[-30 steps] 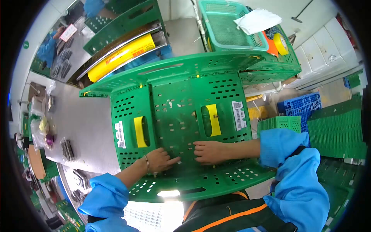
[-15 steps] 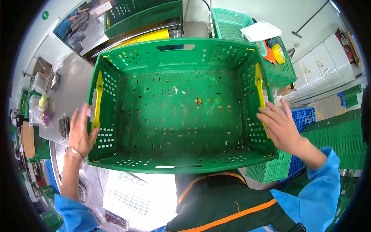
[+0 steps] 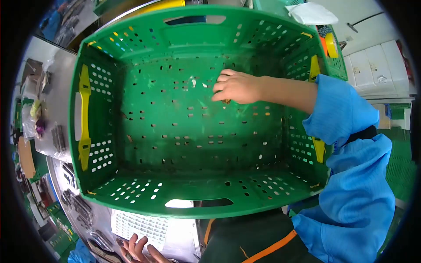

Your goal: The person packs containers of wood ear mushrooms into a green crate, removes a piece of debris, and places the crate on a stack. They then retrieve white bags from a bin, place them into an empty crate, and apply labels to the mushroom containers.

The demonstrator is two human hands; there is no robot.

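A large green crate (image 3: 175,118) with yellow side handles fills the middle of the view. Inside it, my right hand (image 3: 237,87) reaches down to the floor of the crate, its fingers curled over a small brownish scrap (image 3: 226,101), part of which shows beneath them. Small pale bits lie on the crate floor left of the fingers. Below the crate's near rim, my left hand (image 3: 142,250) is over the metal table beside a printed label sheet (image 3: 147,228), fingers apart and nothing visible in them.
Packed dark items (image 3: 79,208) lie on the metal table (image 3: 57,101) at the left. A teal basket with a white bag (image 3: 311,13) and a yellow tape roll (image 3: 332,45) is at the back right. White boxes (image 3: 377,65) stand farther right.
My right hand has moved from the crate's right side into it, onto the scrap. My left hand has left the left side and dropped to the label sheet. The crate appears larger and nearer.
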